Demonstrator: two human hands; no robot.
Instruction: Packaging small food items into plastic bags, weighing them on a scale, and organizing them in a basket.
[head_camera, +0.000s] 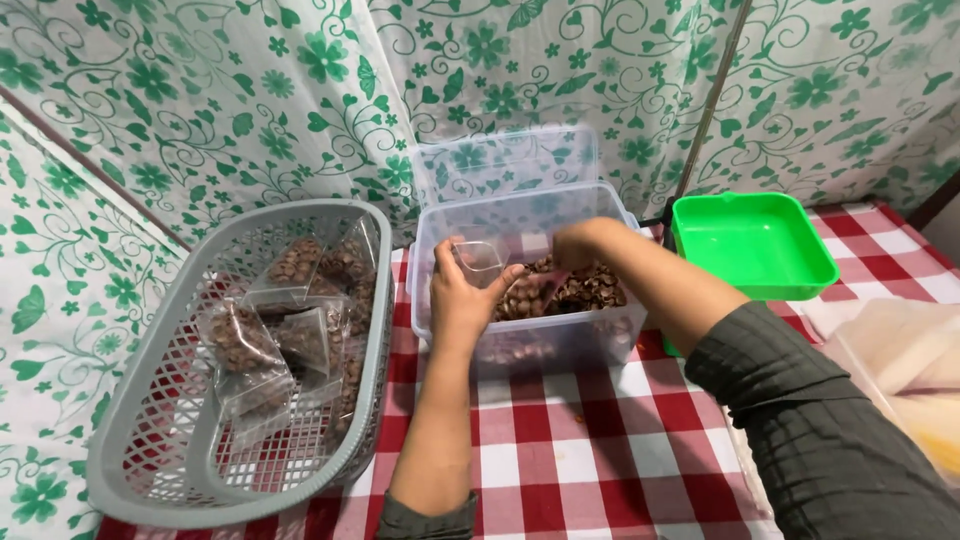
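My left hand (462, 298) holds a small clear plastic bag (480, 260) open over a clear plastic bin (440, 222). The bin holds a heap of brown nuts (590, 290). My right hand (572, 247) reaches down into the bin at the nuts; its fingers are hidden behind the wrist, so I cannot tell what they hold. The bin's clear lid (505, 160) leans upright against the wall behind it.
A grey lattice basket (150, 440) on the left holds several small filled bags of nuts (300, 320). A green square tray (752, 240) stands at the right. Pale plastic bags (900, 350) lie at the far right. The table has a red-and-white checked cloth (580, 450).
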